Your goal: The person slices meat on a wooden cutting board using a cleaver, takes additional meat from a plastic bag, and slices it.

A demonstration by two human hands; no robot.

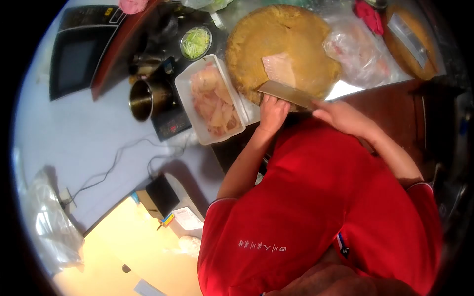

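Cleaver (pixel 287 94) laid over the near end of a pale, flat slab of meat (pixel 279 68), a person in a red short-sleeved shirt (pixel 306 182) bends over a round chopping board (pixel 301 29), seen from my distant seat through the head-worn camera. The slab rests on the board's near half, between its middle and its near edge. I see the right hand (pixel 340 117) at the board's near right edge, its grip closed around the cleaver's handle, the blade pointing left. The left hand (pixel 274 114) is at the near edge, fingers bent close behind the blade; their tips are hidden from me, and I cannot tell how far that grip is closed or whether it has hold of anything.

Beside the board's left edge I have a white tub (pixel 239 106) of sliced pale meat, with a bowl of shredded greens (pixel 196 43) near its far end. Against the board's right edge lies a clear plastic bag (pixel 358 52) with pinkish contents, and a bright strip of table (pixel 345 90) shows below it. Farther right, a second board (pixel 429 47) carries another broad blade (pixel 408 40).
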